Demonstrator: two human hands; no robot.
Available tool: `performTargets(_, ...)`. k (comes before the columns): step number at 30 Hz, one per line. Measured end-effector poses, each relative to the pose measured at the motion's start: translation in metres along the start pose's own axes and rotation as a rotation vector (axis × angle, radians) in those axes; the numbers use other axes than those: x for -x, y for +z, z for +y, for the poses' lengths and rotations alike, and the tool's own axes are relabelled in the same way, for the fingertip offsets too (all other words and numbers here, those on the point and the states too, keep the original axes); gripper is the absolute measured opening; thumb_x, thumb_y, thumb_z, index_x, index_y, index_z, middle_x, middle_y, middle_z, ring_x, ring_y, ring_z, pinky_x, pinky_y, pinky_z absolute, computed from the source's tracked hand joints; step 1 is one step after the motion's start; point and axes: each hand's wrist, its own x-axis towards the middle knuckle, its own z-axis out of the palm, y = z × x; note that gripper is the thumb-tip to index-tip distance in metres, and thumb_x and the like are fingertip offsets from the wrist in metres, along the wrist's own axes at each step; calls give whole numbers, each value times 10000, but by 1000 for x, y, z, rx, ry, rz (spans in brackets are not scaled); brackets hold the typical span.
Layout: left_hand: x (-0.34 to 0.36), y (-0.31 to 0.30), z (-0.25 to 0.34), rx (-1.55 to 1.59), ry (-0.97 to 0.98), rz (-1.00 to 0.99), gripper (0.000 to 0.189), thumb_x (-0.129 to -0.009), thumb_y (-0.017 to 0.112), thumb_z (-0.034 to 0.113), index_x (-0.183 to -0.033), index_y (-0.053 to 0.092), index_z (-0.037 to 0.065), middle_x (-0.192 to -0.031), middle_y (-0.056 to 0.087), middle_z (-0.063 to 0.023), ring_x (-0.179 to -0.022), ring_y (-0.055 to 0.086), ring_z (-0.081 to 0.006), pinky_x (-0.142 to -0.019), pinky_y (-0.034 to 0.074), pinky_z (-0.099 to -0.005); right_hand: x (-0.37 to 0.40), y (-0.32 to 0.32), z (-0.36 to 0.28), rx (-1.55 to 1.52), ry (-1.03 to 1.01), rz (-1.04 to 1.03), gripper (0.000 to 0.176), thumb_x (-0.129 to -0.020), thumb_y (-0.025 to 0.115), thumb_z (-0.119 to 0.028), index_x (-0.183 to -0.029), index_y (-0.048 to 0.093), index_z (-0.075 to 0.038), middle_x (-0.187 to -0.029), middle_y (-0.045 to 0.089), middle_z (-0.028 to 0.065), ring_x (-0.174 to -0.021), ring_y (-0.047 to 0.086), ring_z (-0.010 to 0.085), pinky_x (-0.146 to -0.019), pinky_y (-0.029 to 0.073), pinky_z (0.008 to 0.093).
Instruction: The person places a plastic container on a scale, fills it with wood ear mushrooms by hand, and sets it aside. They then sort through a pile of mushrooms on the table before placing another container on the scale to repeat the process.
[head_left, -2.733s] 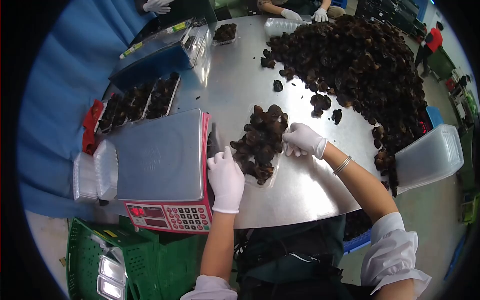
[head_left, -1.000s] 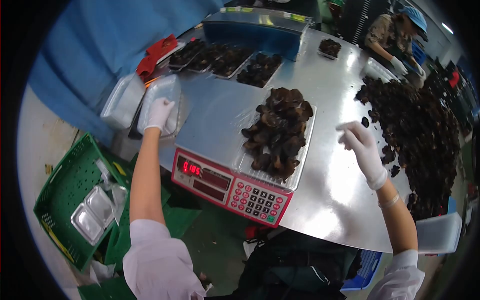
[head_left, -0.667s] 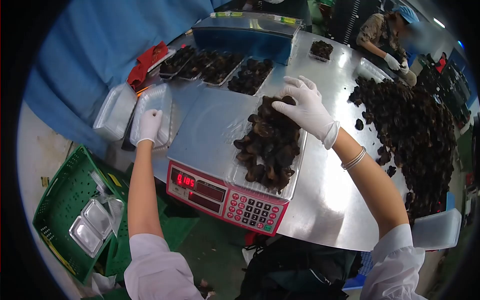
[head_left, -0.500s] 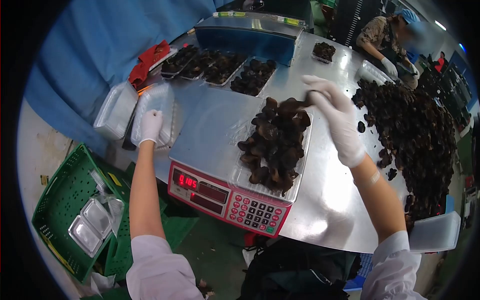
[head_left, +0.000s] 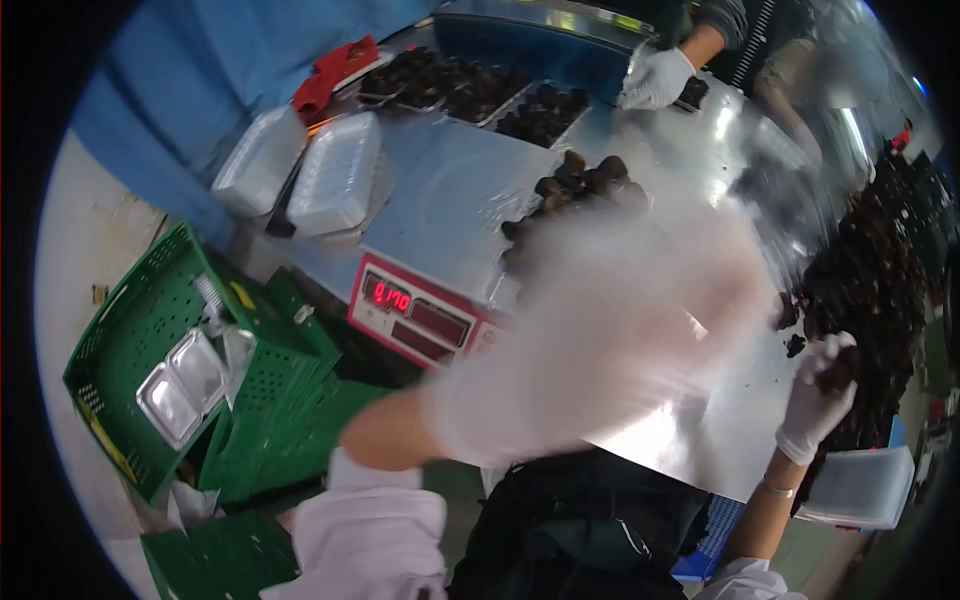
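Observation:
My left hand point(head_left: 620, 320), in a white glove, is smeared by motion in front of the scale; its fingers cannot be made out. Behind it, a tray's heap of dark wood ear mushrooms point(head_left: 575, 185) is partly hidden on the scale. The red-framed scale point(head_left: 365, 318) shows 0.170 in red digits. At the lower right, my gloved right hand point(head_left: 815, 400) is closed around a dark wood ear mushroom point(head_left: 838, 370), beside the big loose mushroom pile point(head_left: 865, 270).
Stacked clear trays point(head_left: 335, 175) stand left of the scale, filled trays point(head_left: 545, 115) behind it. Another person's gloved hand point(head_left: 657, 80) is at the back; a blurred co-worker point(head_left: 815, 90) is at right. Green crates point(head_left: 150, 330) stand lower left, a clear container stack point(head_left: 860, 488) lower right.
My left hand has left the tray stack and swung right across the scale. My right hand has moved from above the scale to the pile. The reading fell from 0.185; another person's hand appeared.

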Motion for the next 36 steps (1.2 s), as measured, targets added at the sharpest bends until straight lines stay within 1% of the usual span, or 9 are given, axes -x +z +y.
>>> performTargets(1,-4,21,24,-447,162,-315,107,-922,621,128,-974,645,37,-927,606,-36,-796,629,-146,-556,540,-236,1,-11,-10,-95,-58,-262,255,-1032,517,-238,-1151,519,-12,-848,436,18,-714,418,105,-595,373,244)
performTargets(3,31,103,28,-390,7,-599,91,-836,642,116,-861,633,29,-852,584,-66,-774,673,-195,-584,578,-271,6,-11,-25,-101,-124,-266,266,-1017,516,-205,-1183,486,1,-833,370,22,-692,361,112,-584,358,246)
performTargets(4,58,148,22,-242,-283,-529,102,-835,638,120,-851,637,19,-836,625,-119,-742,710,-229,-587,585,-305,12,-1,-27,-65,-122,-366,252,-1013,516,-206,-1173,490,-13,-861,397,26,-719,381,106,-589,353,243)
performTargets(9,144,238,-15,-125,-684,-654,207,-889,640,183,-954,622,-13,-865,663,-190,-761,713,-349,-671,599,-436,32,2,6,603,143,-35,171,-1044,472,-164,-1049,601,-52,-766,502,-15,-588,467,65,-532,373,215)
performTargets(13,138,187,16,-166,-576,-630,242,-920,636,222,-983,602,-9,-868,661,-186,-813,696,-379,-713,579,-452,36,-4,38,909,373,-197,83,-987,583,-88,-991,643,-31,-816,630,-20,-669,570,70,-566,434,228)
performTargets(21,128,86,32,-100,-71,-476,201,-867,707,139,-1019,653,19,-839,650,-105,-758,645,-277,-696,518,-393,25,-8,80,1348,-251,-347,218,-879,671,-72,-1094,695,-51,-995,716,78,-774,627,206,-760,511,328)
performTargets(27,113,14,31,-341,-188,-317,158,-812,759,121,-958,733,66,-688,607,-51,-602,573,-240,-558,449,-361,26,57,79,1071,178,-514,163,-923,638,-71,-1071,690,-26,-960,699,78,-793,619,178,-777,505,315)
performTargets(31,109,-7,24,-483,-218,-220,107,-808,746,94,-911,734,69,-681,606,-48,-599,572,-244,-548,446,-366,23,71,107,1046,121,-642,142,-946,640,-98,-1056,679,-16,-867,697,90,-692,600,143,-704,507,296)
performTargets(36,82,-49,-12,-610,-549,113,194,-879,666,5,-1073,670,5,-962,629,-90,-781,607,-179,-732,509,-291,12,102,116,974,300,-639,193,-970,632,-190,-989,655,1,-791,676,80,-668,597,111,-669,497,278)
